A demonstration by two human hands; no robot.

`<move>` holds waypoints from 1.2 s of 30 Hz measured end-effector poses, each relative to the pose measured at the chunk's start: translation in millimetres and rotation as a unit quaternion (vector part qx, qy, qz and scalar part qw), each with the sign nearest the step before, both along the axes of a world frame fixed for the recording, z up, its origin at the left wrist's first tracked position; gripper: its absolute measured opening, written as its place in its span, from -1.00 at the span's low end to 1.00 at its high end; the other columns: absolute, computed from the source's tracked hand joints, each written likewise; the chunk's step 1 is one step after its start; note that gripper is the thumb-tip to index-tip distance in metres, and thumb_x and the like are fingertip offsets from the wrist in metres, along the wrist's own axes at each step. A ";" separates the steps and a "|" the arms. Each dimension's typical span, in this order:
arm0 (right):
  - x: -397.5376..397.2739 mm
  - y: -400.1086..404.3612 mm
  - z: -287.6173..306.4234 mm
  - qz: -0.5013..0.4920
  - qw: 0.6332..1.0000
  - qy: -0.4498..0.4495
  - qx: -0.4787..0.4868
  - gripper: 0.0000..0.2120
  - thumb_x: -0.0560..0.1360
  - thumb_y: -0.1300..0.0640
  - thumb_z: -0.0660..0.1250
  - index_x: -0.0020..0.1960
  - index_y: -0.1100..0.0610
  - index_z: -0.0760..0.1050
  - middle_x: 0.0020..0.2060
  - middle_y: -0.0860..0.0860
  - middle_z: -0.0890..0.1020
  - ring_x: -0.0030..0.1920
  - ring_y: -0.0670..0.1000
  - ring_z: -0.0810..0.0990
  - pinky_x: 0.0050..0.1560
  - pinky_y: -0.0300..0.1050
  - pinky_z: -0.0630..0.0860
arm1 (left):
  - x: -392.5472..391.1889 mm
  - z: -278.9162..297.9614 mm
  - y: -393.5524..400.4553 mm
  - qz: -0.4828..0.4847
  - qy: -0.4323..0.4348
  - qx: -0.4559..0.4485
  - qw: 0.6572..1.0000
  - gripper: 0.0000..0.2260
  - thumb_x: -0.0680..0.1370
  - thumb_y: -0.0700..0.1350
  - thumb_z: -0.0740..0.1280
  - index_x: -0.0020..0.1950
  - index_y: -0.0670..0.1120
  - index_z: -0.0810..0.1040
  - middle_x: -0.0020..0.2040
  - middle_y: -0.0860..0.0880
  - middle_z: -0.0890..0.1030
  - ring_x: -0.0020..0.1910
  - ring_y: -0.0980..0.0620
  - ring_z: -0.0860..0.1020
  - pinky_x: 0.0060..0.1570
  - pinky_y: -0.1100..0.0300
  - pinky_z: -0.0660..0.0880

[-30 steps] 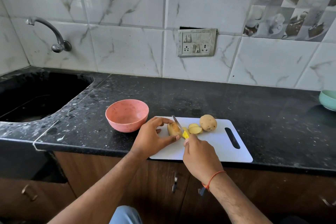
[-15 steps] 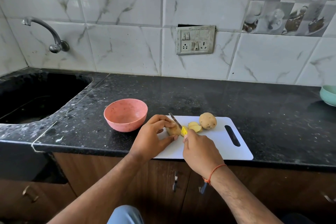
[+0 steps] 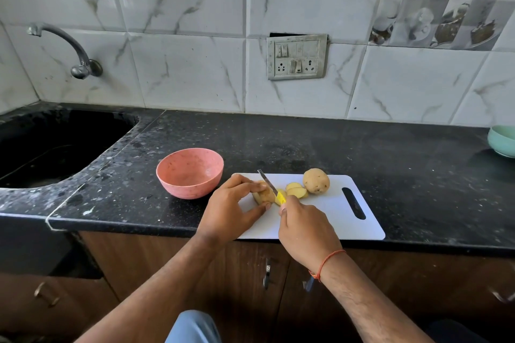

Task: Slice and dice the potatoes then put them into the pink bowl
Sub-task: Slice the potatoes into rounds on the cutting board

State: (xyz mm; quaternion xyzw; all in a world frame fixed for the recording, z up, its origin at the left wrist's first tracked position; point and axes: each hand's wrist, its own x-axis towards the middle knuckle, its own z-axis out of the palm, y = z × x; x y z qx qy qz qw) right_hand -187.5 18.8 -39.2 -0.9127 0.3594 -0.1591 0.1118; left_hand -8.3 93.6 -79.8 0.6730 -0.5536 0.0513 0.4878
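A white cutting board [image 3: 331, 211] lies on the black counter. My left hand [image 3: 232, 207] pinches a partly cut potato [image 3: 264, 195] at the board's left end. My right hand [image 3: 305, 227] grips a knife [image 3: 271, 186] with a yellow handle, its blade lying against the potato's right side. A few cut slices [image 3: 296, 191] lie just right of the blade. Behind them sits a whole potato [image 3: 316, 181]. The pink bowl [image 3: 190, 177] stands empty on the counter, left of the board.
A black sink [image 3: 53, 145] with a wall tap [image 3: 67, 47] takes up the left side. A green bowl [image 3: 503, 140] sits at the counter's far right edge. A switch plate [image 3: 296, 57] is on the tiled wall. Cabinet doors are below the counter.
The knife blade has shifted slightly left along the held potato. My left fingers have drawn back a little on it. The slices and whole potato stay put.
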 end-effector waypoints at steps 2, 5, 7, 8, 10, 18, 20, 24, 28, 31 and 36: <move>0.7 0.7 -1.6 -0.002 1.000 0.003 0.001 -0.81 0.72 -0.01 0.08 0.12 0.06 0.41 -0.23 0.02 0.58 -0.21 0.08 0.60 -0.26 0.11 0.54 | 0.2 0.1 0.4 0.005 0.000 0.003 1.000 -0.66 0.48 0.02 0.63 0.22 0.03 0.74 0.14 0.20 0.63 0.12 0.17 0.66 0.15 0.16 0.61; 2.1 1.9 -2.0 0.003 1.000 0.001 0.000 -0.82 0.72 0.00 0.08 0.11 0.06 0.41 -0.23 0.02 0.58 -0.22 0.06 0.59 -0.26 0.08 0.54 | 0.1 1.1 0.8 0.009 0.000 0.004 1.000 -0.71 0.47 0.02 0.64 0.16 0.06 0.73 0.11 0.20 0.63 0.10 0.16 0.66 0.11 0.15 0.61; 3.2 2.1 -2.6 0.004 1.000 0.001 -0.004 -0.82 0.72 0.01 0.08 0.11 0.06 0.41 -0.24 0.02 0.59 -0.22 0.06 0.60 -0.27 0.05 0.52 | 0.0 1.1 0.6 0.010 0.000 0.004 1.000 -0.73 0.46 0.01 0.65 0.13 0.07 0.73 0.10 0.20 0.63 0.09 0.16 0.66 0.10 0.15 0.61; 3.8 2.0 -3.0 0.004 1.000 0.002 -0.005 -0.82 0.73 0.01 0.08 0.11 0.06 0.40 -0.24 0.02 0.58 -0.22 0.05 0.60 -0.28 0.03 0.51 | 0.3 1.0 0.3 0.010 0.000 0.006 1.000 -0.73 0.46 0.01 0.65 0.13 0.07 0.73 0.10 0.20 0.63 0.09 0.16 0.65 0.10 0.15 0.61; 4.2 1.6 -3.5 0.004 1.000 0.006 -0.008 -0.82 0.73 0.00 0.08 0.12 0.05 0.41 -0.24 0.00 0.58 -0.22 0.03 0.59 -0.31 -0.02 0.48 | 0.9 0.7 -0.1 0.011 -0.002 0.009 1.000 -0.73 0.46 0.02 0.65 0.13 0.07 0.73 0.10 0.20 0.63 0.09 0.16 0.65 0.09 0.16 0.61; 5.3 0.4 -1.4 0.007 1.000 0.009 -0.005 -0.83 0.73 0.02 0.09 0.13 0.06 0.41 -0.24 -0.03 0.53 -0.21 0.03 0.57 -0.35 -0.12 0.31 | 3.5 -0.3 -1.9 -0.005 0.001 0.012 1.000 -0.73 0.47 0.03 0.63 0.14 0.07 0.72 0.10 0.18 0.63 0.08 0.16 0.65 0.09 0.10 0.61; 6.0 -0.4 0.8 0.007 1.000 0.017 -0.006 -0.82 0.72 0.01 0.09 0.13 0.06 0.41 -0.24 -0.02 0.52 -0.20 0.04 0.58 -0.33 -0.09 0.33 | 3.8 -0.9 -1.8 -0.005 0.002 0.014 1.000 -0.74 0.48 0.04 0.62 0.14 0.07 0.72 0.09 0.17 0.62 0.08 0.14 0.65 0.08 0.09 0.61; 8.5 -3.1 9.7 0.007 0.999 0.053 -0.005 -0.83 0.72 0.02 0.12 0.16 0.06 0.43 -0.20 -0.02 0.52 -0.20 0.00 0.54 -0.39 -0.16 0.25 | 4.3 -0.5 -3.0 -0.007 -0.003 0.016 1.000 -0.74 0.47 0.02 0.62 0.13 0.07 0.72 0.08 0.17 0.62 0.07 0.15 0.65 0.07 0.10 0.61; 14.3 -2.7 17.5 0.007 0.996 0.091 -0.006 -0.81 0.71 0.03 0.11 0.18 0.07 0.45 -0.16 0.00 0.52 -0.16 0.04 0.54 -0.34 -0.11 0.31 | 5.7 -0.7 -4.6 -0.005 -0.006 0.014 1.000 -0.75 0.47 0.02 0.62 0.12 0.07 0.72 0.07 0.18 0.62 0.06 0.17 0.64 0.07 0.11 0.60; 9.6 -1.1 17.2 0.010 0.995 0.095 0.002 -0.79 0.71 0.02 0.10 0.16 0.07 0.47 -0.16 -0.01 0.53 -0.13 0.03 0.57 -0.28 -0.11 0.36 | 5.9 -1.4 -5.1 -0.009 -0.014 0.025 1.000 -0.74 0.47 0.02 0.62 0.13 0.10 0.71 0.08 0.19 0.61 0.11 0.16 0.63 0.10 0.09 0.60; -2.7 1.7 18.2 0.010 0.994 0.108 0.026 -0.79 0.72 0.00 0.07 0.08 0.05 0.44 -0.21 -0.02 0.49 -0.18 0.00 0.50 -0.34 -0.11 0.30 | 5.6 -1.5 -5.3 -0.018 -0.026 0.033 0.999 -0.77 0.49 0.02 0.59 0.12 0.10 0.70 0.09 0.20 0.59 0.15 0.17 0.62 0.12 0.07 0.61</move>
